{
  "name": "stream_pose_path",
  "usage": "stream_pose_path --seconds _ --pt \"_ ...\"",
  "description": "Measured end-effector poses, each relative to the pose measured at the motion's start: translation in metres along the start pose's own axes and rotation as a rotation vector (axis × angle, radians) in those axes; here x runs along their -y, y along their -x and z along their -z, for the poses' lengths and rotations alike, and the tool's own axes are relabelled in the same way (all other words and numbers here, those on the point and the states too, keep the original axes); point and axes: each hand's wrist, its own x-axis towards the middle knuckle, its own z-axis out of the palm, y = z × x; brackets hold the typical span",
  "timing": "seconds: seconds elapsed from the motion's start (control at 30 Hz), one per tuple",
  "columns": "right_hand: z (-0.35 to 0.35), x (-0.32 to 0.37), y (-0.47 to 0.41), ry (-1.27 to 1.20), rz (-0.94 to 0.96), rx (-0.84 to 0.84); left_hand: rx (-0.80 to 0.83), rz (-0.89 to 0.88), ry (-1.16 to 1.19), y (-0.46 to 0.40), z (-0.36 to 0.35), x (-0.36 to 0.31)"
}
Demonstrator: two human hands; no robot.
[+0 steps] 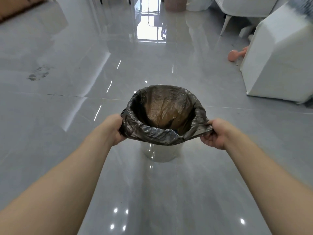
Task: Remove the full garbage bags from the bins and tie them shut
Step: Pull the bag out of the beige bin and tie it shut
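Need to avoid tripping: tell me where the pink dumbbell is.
In the head view, the pink dumbbell lies on the floor at far right, against the white cabinet, beyond the garbage bag.

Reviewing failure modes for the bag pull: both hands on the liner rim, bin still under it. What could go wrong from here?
1. The garbage bag is thin; the left hand and right hand stretch its rim sideways, so it may tear at the grips.
2. The bin stands free on the glossy floor; it may lift or tip with the bag.
3. The mouth gapes wide open, so contents could spill if the bag tilts.
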Motion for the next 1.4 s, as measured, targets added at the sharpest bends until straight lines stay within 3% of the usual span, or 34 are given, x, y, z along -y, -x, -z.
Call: stream_pose_path --seconds 0.17,0.43,0.63,0.73,0.9,1.03,1.4 --pt "-0.001 0.018 0.016 0.198 0.082 0.011 0.018 -0.029 0.082 0.011 -0.002 -0.021" --pt "-0.004 0.03 0.034 0.18 0.106 0.214 0.082 0.018 0.124 0.019 0.002 -0.033" --pt "-0.005 0.043 0.026 -0.142 0.384 0.049 0.07 -0.323 0.31 0.023 -0.008 -0.04" --pt "-0.009 0.044 0.022 -0.273 0.493 0.018 0.178 -0.421 0.457 0.026 -0.012 -0.042" --pt "-0.02 0.045 0.023 -0.543 0.517 0.3 0.391 -0.425 0.664 0.025 -0.016 -0.044" --pt "-0.02 0.055 0.031 -0.71 0.46 0.496 0.46 -0.405 0.755 0.03 -0.024 -0.046" --pt "-0.017 0.072 0.057 -0.779 0.534 0.596 0.611 -0.416 0.991 0.054 -0.024 -0.062"
